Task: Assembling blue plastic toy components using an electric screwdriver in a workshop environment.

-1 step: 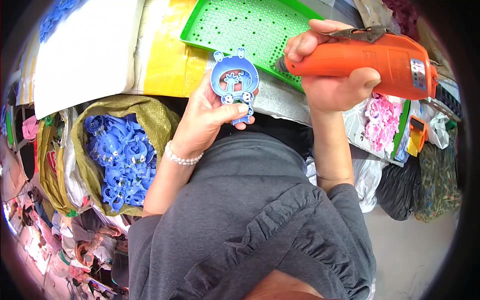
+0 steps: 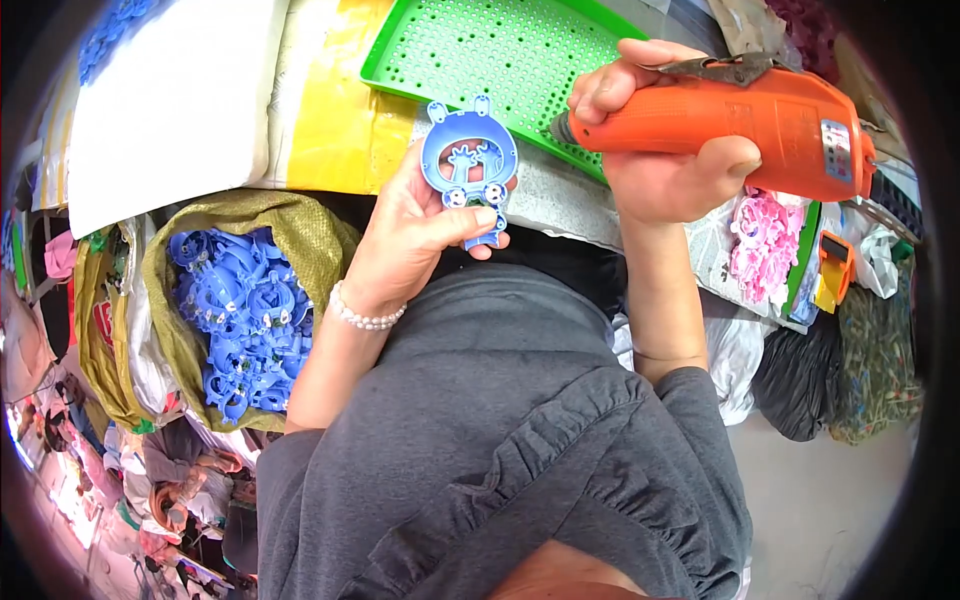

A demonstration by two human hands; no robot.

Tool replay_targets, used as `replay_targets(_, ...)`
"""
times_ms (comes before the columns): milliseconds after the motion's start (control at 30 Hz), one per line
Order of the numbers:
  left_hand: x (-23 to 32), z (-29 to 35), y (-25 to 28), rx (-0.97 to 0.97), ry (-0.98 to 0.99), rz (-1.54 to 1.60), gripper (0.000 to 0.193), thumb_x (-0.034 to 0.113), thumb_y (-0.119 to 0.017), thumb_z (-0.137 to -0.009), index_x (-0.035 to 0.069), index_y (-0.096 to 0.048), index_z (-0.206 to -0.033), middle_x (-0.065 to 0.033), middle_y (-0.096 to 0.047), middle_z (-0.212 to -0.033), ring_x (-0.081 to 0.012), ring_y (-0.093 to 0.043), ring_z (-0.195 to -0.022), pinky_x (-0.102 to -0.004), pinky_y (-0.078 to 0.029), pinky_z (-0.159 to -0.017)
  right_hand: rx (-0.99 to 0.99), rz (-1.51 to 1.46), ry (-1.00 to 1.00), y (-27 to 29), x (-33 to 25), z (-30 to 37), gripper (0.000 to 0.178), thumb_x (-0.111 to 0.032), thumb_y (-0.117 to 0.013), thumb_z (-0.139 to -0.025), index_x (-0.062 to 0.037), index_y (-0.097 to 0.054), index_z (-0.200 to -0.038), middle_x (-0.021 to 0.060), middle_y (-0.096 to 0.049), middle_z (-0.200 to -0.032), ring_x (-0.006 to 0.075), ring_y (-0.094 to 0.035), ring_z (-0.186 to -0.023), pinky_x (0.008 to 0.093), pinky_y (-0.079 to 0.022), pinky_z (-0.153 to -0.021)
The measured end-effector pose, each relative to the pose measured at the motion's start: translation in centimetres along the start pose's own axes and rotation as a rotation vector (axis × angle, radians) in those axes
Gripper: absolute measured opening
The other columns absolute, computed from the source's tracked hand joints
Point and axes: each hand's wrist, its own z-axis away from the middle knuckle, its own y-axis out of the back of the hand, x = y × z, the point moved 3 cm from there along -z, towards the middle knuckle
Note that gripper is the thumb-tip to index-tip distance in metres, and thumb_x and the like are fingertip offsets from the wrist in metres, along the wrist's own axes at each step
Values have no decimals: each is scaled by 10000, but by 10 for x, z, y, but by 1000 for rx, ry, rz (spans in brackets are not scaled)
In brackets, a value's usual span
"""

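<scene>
My left hand (image 2: 408, 230), with a pearl bracelet at its wrist, pinches a blue plastic toy shell (image 2: 468, 140) between thumb and fingers. The shell has small ears, a large round opening and molded details near its lower end. In my right hand (image 2: 660, 170) lies an orange electric screwdriver (image 2: 720, 115), its dark tip pointing left toward the shell but apart from it. The fingers curl round its front while the thumb rests loosely below. Beyond both hands a green perforated tray (image 2: 500, 60) lies on the table.
An olive woven sack (image 2: 165, 275) full of blue plastic parts (image 2: 245, 310) stands at the left. Pink parts (image 2: 768, 245) lie at the table's right. A black bag (image 2: 800, 375) sits below that edge. A white sheet (image 2: 175, 90) covers the table's left side.
</scene>
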Motion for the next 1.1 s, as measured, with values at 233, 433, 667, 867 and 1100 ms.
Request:
replay_targets(233,-2,0,3,-1,9,33,539,-12,-653,-761,34,-393,-1232,-118,-605,-1044,-194,-648,-745,-259,-554,-562,9,-3,26,-1,4,0,951,-826,-405,-700,40,-538,-1071,104,-582,-747,230,-557,-642,382,-467,-623)
replay_targets(433,-1,1,2,8,-10,5,476,-5,-636,-770,-1,-448,-1207,-182,-607,-1077,-189,-651,-712,-266,-549,-599,28,36,13,-1,6,1,931,-817,-406,-711,33,-537,-1066,105,-578,-742,232,-555,-632,384,-469,-614)
replay_targets(667,-2,0,1,1,23,22,477,-15,-667,-754,23,-445,-1174,-105,-609,-1024,-185,-647,-734,-257,-553,-559,48,29,10,0,4,1,921,-819,-421,-700,20,-534,-1062,96,-572,-741,224,-551,-643,380,-466,-615)
replay_targets(867,-4,3,3,8,-12,45,484,-32,-674,-741,18,-442,-1164,-102,-606,-1009,-182,-645,-741,-258,-546,-567,-22,-27,39,-5,-7,-3,966,-829,-393,-704,35,-521,-1116,94,-582,-787,217,-549,-683,375,-448,-648)
replay_targets(1100,-5,1,-5,45,-90,-14,471,-67,-662,-741,20,-443,-1148,-79,-584,-951,-155,-617,-738,-262,-532,-595,-249,-92,49,-28,-52,-8,1063,-856,-411,-664,38,-461,-1238,78,-562,-915,207,-522,-778,378,-400,-754)
